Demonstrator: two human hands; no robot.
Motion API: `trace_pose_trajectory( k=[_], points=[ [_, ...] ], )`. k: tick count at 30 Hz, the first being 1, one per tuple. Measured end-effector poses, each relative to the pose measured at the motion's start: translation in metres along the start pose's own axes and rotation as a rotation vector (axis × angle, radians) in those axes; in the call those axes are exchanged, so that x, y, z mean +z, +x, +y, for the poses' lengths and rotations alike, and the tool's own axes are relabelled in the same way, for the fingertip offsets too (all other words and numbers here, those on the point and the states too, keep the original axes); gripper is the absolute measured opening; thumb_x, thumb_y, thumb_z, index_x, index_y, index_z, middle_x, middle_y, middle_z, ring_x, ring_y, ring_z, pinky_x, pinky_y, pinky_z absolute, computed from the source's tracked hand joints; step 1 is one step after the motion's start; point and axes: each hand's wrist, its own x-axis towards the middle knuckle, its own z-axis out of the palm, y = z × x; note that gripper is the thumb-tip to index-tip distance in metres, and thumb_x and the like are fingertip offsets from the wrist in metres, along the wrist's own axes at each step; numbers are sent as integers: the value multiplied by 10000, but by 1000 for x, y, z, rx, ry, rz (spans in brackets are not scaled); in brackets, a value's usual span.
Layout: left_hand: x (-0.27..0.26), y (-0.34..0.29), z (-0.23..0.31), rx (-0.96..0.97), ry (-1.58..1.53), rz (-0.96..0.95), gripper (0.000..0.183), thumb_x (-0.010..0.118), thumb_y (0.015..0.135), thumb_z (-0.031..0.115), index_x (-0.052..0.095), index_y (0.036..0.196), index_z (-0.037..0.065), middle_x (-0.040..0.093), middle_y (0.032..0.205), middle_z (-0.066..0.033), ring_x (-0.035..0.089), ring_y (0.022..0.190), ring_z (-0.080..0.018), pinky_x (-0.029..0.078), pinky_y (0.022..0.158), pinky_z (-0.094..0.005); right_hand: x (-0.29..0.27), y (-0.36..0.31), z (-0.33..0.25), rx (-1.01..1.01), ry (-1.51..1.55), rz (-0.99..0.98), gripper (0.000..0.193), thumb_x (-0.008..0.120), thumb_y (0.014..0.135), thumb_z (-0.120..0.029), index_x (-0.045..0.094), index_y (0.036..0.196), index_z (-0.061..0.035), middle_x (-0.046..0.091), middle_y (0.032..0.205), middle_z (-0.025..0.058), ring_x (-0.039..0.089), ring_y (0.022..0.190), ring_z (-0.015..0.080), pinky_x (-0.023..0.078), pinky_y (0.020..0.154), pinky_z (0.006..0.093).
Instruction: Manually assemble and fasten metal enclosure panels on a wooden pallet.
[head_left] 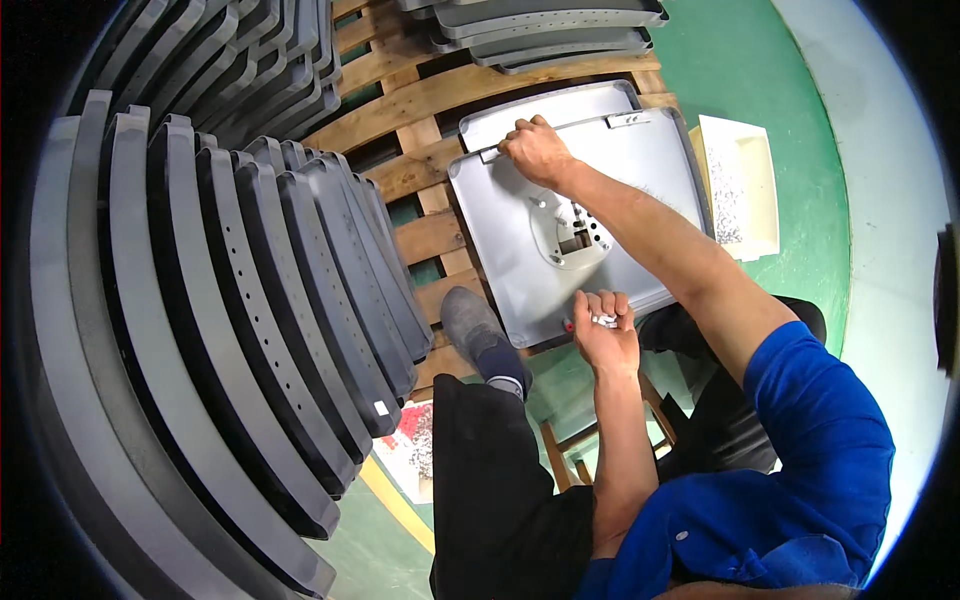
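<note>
A light grey metal panel (500, 230) lies in front of me, with a round recess (570, 235) in its middle that has holes and small posts. At its far left corner my right hand (540, 152) is closed, fingertips pinched down by a small bracket (490, 155). What those fingers hold, if anything, is hidden. Nearer to me, by the panel's front edge, my left hand (606, 335) is turned palm up. Its fingers curl around several small white pieces (605, 320). A small red thing (568, 325) shows beside the left thumb.
Another panel (545, 105) lies partly under the first, on a wooden pallet (430, 100). Rows of dark grey panels (250, 270) stand on the left; more panels (550, 30) lie at the back. A cream box (760, 190) of small parts sits right. My shoe (472, 320) rests by the pallet.
</note>
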Motion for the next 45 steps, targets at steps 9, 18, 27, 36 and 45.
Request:
trace_pose_trajectory(
  k=[9, 18, 27, 36, 45],
  points=[
    [-8, 3, 1, 2, -3, 57, 365, 449, 981, 303, 381, 663, 137, 387, 655, 7, 413, 658, -152, 329, 455, -248, 11, -1, 2, 25, 83, 49, 169, 596, 773, -110, 707, 893, -152, 689, 869, 15, 578, 967, 190, 438, 830, 348],
    [-12, 4, 5, 21, 28, 59, 379, 448, 980, 314, 380, 647, 146, 383, 647, 11, 411, 653, -147, 307, 463, -244, 18, 2, 5, 19, 115, 14, 171, 623, 721, -63, 688, 866, -125, 683, 874, 28, 580, 974, 206, 476, 827, 361],
    [-12, 4, 8, 31, 38, 103, 376, 453, 978, 309, 380, 647, 146, 389, 647, 7, 413, 646, -148, 300, 463, -243, 14, 6, 0, -19, 54, -54, 110, 606, 742, -78, 679, 822, -99, 673, 864, 50, 592, 972, 218, 498, 814, 358],
    [-17, 5, 7, 34, 52, 83, 385, 428, 983, 296, 363, 634, 144, 369, 622, 3, 405, 617, -152, 302, 435, -244, 21, 10, -8, 12, 58, 5, 92, 635, 690, -110, 687, 747, -59, 655, 886, 85, 593, 951, 241, 526, 784, 341],
    [-12, 5, 6, 24, 75, 118, 389, 415, 987, 303, 373, 635, 143, 366, 617, 2, 408, 615, -152, 315, 420, -245, 8, 0, -9, 25, -14, 81, 140, 574, 755, -187, 685, 723, -109, 640, 817, 32, 586, 894, 211, 458, 753, 368]
  ],
)
